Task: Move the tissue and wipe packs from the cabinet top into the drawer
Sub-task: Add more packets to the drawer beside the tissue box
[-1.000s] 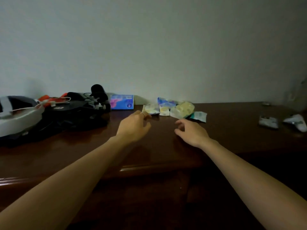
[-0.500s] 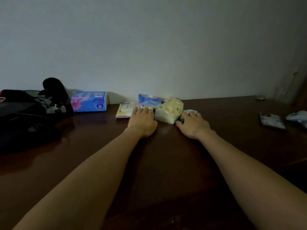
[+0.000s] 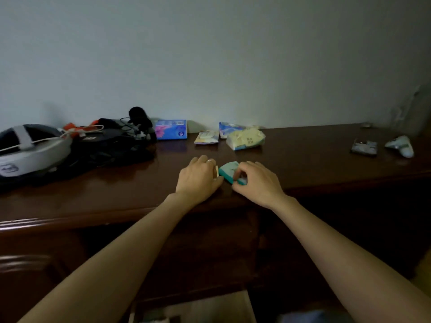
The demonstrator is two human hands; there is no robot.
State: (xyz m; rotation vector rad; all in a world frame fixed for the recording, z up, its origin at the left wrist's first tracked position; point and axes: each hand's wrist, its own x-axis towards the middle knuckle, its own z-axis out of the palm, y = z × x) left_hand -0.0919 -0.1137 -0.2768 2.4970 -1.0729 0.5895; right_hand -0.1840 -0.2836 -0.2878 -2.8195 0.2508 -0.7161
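Note:
My right hand (image 3: 257, 183) grips a small teal pack (image 3: 229, 171) near the front edge of the dark wooden cabinet top (image 3: 314, 164). My left hand (image 3: 198, 178) is closed over a small pale pack (image 3: 217, 171), mostly hidden under the fingers. By the wall lie a blue tissue pack (image 3: 171, 129), a pale wipe pack (image 3: 206, 137), a yellow tissue pack (image 3: 246, 139) and a blue-white pack (image 3: 227, 128) behind it. The open drawer (image 3: 210, 306) shows at the bottom edge, dim inside.
A dark bag with cables (image 3: 112, 141) and a grey-white headset (image 3: 30, 148) fill the left of the cabinet top. A small dark packet (image 3: 364, 147) and a white controller (image 3: 400, 145) lie at the right. The wall stands directly behind.
Both hands pulled back from the pile by the wall to the front edge, each bringing a small pack. The view tilted down, and the drawer came into sight.

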